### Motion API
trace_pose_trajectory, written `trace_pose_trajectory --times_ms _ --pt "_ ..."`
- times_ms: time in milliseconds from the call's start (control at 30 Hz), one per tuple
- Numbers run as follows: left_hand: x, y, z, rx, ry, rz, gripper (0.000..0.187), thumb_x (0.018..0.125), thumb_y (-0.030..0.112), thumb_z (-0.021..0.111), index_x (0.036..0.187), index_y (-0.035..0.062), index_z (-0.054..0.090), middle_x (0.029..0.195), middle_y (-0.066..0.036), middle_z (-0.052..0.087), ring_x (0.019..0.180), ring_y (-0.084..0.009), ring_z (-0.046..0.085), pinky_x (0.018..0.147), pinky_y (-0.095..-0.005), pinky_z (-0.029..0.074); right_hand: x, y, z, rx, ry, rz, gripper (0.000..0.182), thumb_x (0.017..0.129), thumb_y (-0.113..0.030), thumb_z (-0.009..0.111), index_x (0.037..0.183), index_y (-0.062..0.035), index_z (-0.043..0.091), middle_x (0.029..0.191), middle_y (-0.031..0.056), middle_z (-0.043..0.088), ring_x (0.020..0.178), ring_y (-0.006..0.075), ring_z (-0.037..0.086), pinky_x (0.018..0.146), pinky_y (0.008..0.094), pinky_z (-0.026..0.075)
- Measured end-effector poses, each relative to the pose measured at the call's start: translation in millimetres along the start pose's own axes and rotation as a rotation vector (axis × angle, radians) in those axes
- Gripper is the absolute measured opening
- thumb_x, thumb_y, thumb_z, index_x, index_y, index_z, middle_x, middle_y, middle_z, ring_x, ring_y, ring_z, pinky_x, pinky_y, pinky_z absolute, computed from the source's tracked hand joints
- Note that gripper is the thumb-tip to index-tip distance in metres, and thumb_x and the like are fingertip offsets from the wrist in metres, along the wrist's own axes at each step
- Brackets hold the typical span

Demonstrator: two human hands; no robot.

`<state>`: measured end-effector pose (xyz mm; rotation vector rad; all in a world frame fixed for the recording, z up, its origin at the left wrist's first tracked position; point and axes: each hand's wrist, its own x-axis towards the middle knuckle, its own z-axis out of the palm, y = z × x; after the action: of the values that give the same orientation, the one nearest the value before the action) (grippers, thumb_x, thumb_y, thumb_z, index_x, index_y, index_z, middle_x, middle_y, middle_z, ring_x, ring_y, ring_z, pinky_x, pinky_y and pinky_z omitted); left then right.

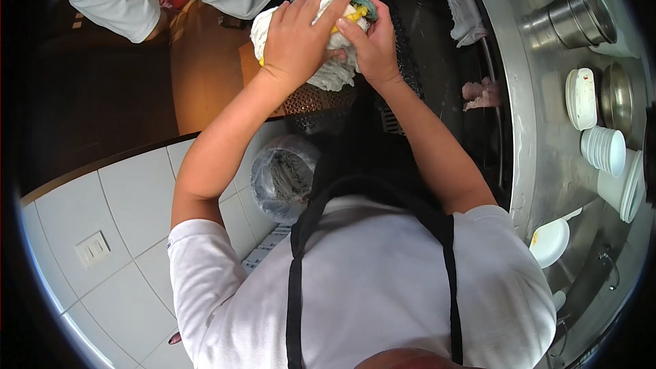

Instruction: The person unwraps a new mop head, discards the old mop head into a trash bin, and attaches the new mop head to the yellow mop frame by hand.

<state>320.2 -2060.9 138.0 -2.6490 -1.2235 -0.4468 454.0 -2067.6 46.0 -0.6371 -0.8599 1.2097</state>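
Both my hands are around a bunched white cloth (333,76) at the top centre of the head view, with yellow and green pieces showing among its folds. My left hand (298,37) lies over its left and top side, fingers bent across it. Pressed against the right side is my right hand (377,46), its thumb in front and its fingers closed round the green part. The underside of the bundle hangs loose and greyish. Much of the cloth is hidden by my fingers.
A co-worker's white sleeve (113,3) is at the upper left, close to my hands. Below stands a bin (256,181) lined with clear plastic. Along the right runs a steel counter (529,130) with metal pots (564,24), stacked white bowls (601,150) and plates. A grey cloth (459,3) hangs at its edge.
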Motion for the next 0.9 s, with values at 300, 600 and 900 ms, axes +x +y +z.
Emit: trace_pose_trajectory --times_ms 300,600,900 --pt "14 23 -2 0.177 0.022 -0.146 0.112 0.051 0.033 0.092 0.147 0.0162 0.037 0.148 -0.021 0.035 0.132 -0.04 0.04 0.1 -0.0565 0.037 -3 -6 -2 0.119 0.027 0.077 0.072 0.083 -0.02 0.078 0.134 0.005 0.034 0.12 0.0143 0.055 0.109 0.0178 0.057 0.093 0.0312 0.049" --pt "15 13 15 -0.025 0.072 -0.162 0.057 0.072 0.01 0.071 0.127 0.0098 0.055 0.102 -0.01 0.067 0.099 -0.0295 0.062 0.091 -0.0426 0.043 3 6 -3 0.062 0.005 0.073 0.075 0.081 -0.021 0.08 0.136 0.0054 0.035 0.121 0.0131 0.055 0.109 0.0175 0.056 0.095 0.032 0.048" --pt "23 12 15 0.015 0.063 -0.045 0.047 0.07 0.006 0.066 0.116 0.0123 0.06 0.103 -0.004 0.065 0.103 -0.0268 0.059 0.092 -0.0411 0.041 -13 4 -4 0.179 0.09 -0.043 0.066 0.09 -0.017 0.073 0.138 0.0035 0.031 0.129 0.0156 0.051 0.119 0.0206 0.051 0.102 0.034 0.044"
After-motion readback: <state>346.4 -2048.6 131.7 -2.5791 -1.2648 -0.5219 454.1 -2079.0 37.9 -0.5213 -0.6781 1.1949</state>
